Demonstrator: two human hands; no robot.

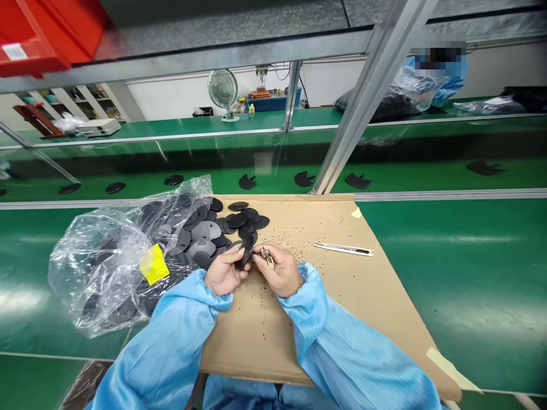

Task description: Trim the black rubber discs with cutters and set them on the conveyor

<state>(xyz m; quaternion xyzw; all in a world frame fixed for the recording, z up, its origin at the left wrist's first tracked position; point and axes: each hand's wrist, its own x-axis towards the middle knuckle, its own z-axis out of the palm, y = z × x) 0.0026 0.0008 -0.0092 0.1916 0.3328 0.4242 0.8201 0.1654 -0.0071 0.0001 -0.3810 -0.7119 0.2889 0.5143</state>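
Observation:
My left hand [226,271] is closed on a thin black oval plastic piece [245,253], tilted up on its edge. Close beside it, my right hand [280,270] is wrapped round a small brass-and-silver metal tool [267,257]; its working end is hidden by the fingers near the piece's edge. A heap of similar black and dark grey ovals [205,230] lies just beyond my left hand. Many of them spill from a clear plastic bag [102,256] with a yellow label [154,264]. Tiny dark bits are scattered over the cardboard sheet [342,307] around my hands.
A white-handled craft knife [343,249] lies on the cardboard to the right. Behind runs a green conveyor belt [273,183] with black parts spaced along it. A metal post [363,108] rises at the cardboard's back edge. A red bin [51,37] sits on the shelf overhead. Another person [453,77] is across the line.

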